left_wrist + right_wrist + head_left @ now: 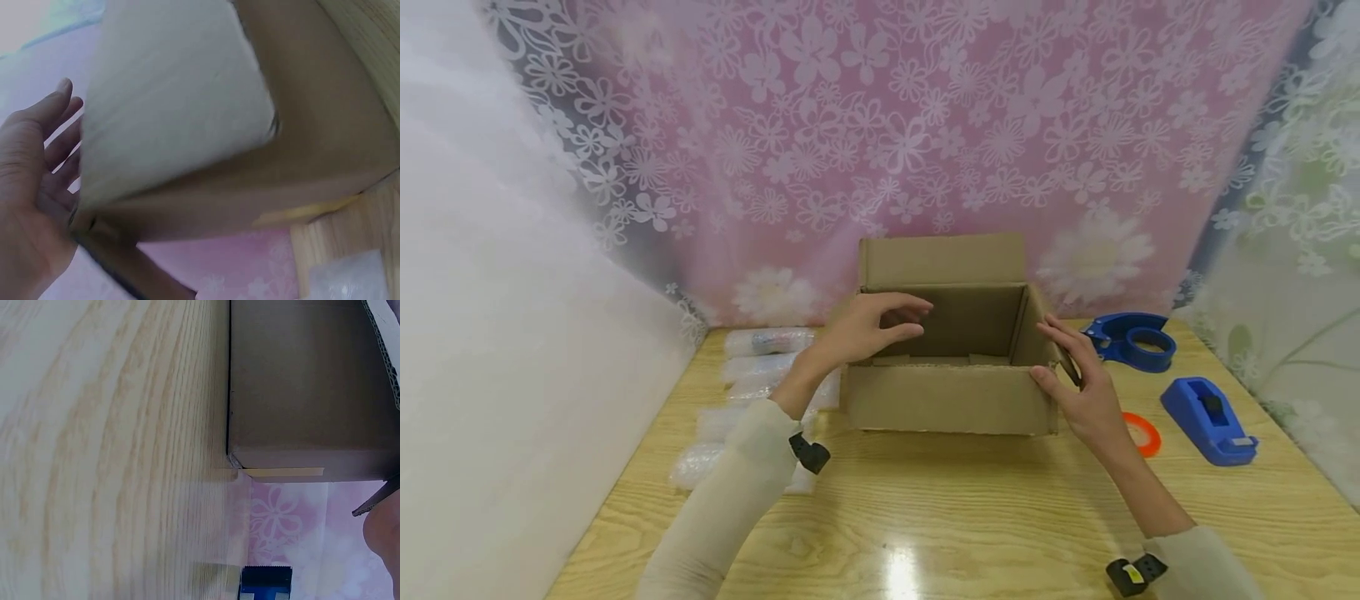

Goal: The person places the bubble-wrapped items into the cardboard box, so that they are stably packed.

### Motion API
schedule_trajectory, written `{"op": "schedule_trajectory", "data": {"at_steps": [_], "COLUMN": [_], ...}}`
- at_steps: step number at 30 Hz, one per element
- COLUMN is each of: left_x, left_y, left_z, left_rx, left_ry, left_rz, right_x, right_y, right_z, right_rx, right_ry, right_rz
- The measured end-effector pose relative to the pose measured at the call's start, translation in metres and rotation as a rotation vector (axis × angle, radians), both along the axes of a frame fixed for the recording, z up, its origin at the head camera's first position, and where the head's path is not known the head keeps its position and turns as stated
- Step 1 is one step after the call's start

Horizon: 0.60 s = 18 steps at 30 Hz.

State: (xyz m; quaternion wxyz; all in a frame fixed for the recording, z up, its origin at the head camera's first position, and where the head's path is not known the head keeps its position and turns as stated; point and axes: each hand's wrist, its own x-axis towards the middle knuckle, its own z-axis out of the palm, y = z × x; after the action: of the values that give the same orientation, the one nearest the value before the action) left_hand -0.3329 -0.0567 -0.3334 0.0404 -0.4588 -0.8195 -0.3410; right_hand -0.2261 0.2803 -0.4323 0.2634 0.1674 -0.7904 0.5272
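A brown cardboard box (951, 400) stands on the table with its top flaps spread; the back flap (943, 260) stands up and the front flap hangs down over the front. Over the box's left edge is my left hand (872, 329), its fingers loosely bent and nothing held. In the left wrist view that hand (28, 181) is beside a pale flap (181, 94). My right hand (1086, 396) grips the box's right front corner, thumb at the front flap and fingers at the right flap. Only a sliver of it shows in the right wrist view.
Several bubble-wrapped packs (767, 340) lie left of the box. On the right are a blue tape cutter (1150, 354), an orange tape roll (1141, 435) and a blue tape dispenser (1206, 417). A floral curtain (917, 125) hangs behind the table.
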Motion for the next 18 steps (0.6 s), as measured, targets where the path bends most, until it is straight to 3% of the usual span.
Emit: {"op": "schedule_trajectory", "data": {"at_steps": [7, 11, 18], "left_x": [0.004, 0.007, 0.017], "left_y": [-0.033, -0.055, -0.094], "left_z": [0.013, 0.019, 0.017], "left_rx": [0.089, 0.092, 0.051], "left_ry": [-0.053, -0.063, -0.097], "left_rz": [0.016, 0.077, 0.135], "right_x": [0.000, 0.001, 0.000], "right_y": [0.000, 0.001, -0.002], "right_z": [0.000, -0.001, -0.002], "right_rx": [-0.010, -0.018, -0.007], "right_ry": [0.024, 0.023, 0.001], "right_rz": [0.000, 0.008, 0.009]}}
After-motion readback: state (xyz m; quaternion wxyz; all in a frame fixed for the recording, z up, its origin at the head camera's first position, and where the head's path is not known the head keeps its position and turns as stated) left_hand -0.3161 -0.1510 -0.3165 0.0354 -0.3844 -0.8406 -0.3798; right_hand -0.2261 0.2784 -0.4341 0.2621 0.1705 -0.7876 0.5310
